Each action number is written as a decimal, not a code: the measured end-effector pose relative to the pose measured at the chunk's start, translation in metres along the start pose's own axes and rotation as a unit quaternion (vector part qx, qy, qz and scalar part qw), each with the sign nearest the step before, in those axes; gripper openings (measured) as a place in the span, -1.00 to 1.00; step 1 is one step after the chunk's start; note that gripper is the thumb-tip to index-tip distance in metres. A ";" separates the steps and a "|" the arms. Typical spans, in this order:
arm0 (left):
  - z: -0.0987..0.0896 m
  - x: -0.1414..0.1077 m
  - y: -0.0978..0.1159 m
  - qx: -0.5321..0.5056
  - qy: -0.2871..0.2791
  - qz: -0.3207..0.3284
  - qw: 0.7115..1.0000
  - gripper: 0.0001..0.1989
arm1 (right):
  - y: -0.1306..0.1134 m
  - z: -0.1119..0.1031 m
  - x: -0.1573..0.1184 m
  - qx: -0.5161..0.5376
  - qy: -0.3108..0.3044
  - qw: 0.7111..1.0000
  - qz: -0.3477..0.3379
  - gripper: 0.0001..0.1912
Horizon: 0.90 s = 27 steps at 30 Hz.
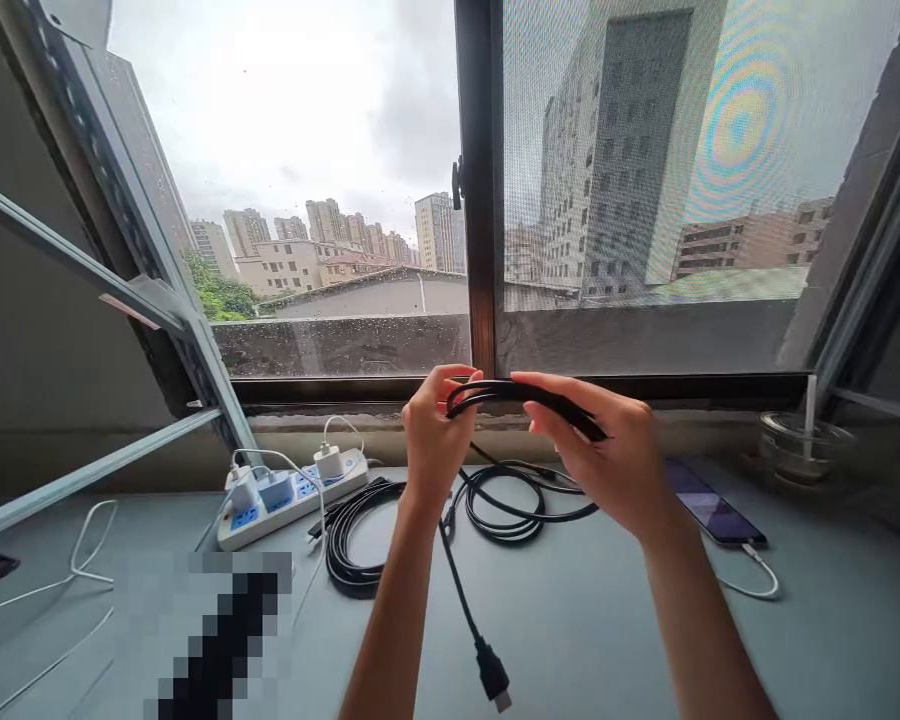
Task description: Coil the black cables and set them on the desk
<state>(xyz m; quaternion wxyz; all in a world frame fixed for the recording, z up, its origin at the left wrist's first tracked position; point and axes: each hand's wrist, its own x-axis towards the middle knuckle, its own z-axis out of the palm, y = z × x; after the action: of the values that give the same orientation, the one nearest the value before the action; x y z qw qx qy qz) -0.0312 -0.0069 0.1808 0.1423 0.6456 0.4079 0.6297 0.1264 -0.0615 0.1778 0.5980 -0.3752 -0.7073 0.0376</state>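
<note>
I hold black cable loops (pixel 574 412) in my left hand (pixel 436 435), fingers curled | my right hand (pixel 611 445) grips them, nearly closed | another coil (pixel 339 560) below

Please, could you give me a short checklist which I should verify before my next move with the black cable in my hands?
1. Left hand grips the bent bundle of thin black cable: ok.
2. Right hand pinches the same bundle at its other side: ok.
3. Black rectangular plug with a metal tip is clear of the grey tabletop: cannot tell; one view only.
4. Held cable is separate from the small round black cable coil: cannot tell; strands overlap in the view.
5. Clear plastic cup with a pale straw stands upright, away from both hands: ok.
</note>
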 end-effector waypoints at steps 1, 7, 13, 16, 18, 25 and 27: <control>0.002 0.000 -0.003 -0.025 -0.009 -0.015 1.000 -0.88 | -0.002 0.001 -0.001 0.013 0.041 0.999 -0.017 -0.75; 0.007 0.002 -0.010 -0.153 -0.145 -0.134 0.968 -0.60 | 0.001 0.004 0.002 0.126 0.262 0.957 -0.005 -0.71; -0.004 0.005 -0.008 -0.236 -0.034 -0.184 0.954 -0.50 | 0.032 -0.004 0.010 -0.044 0.172 0.982 0.062 -0.43; -0.008 0.001 0.000 -0.176 -0.012 -0.137 0.975 -0.56 | 0.032 0.000 0.010 -0.068 0.130 0.988 0.050 -0.56; -0.007 -0.004 0.008 -0.122 0.002 -0.071 0.990 -0.56 | 0.024 0.007 0.008 -0.031 0.085 0.994 0.063 -0.66; -0.002 -0.001 -0.002 -0.088 -0.042 -0.121 0.988 -0.62 | -0.016 0.006 0.001 0.222 -0.040 0.955 0.194 -0.65; 0.001 0.001 -0.013 -0.035 -0.136 -0.176 0.974 -0.64 | -0.028 0.001 -0.001 0.233 -0.007 0.948 0.216 -0.65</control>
<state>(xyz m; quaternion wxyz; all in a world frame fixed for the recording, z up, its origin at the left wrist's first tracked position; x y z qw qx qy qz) -0.0350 0.0027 0.1722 0.3281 0.6379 0.4697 0.5146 0.1118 -0.0814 0.1901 0.6415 -0.3684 -0.5852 0.3322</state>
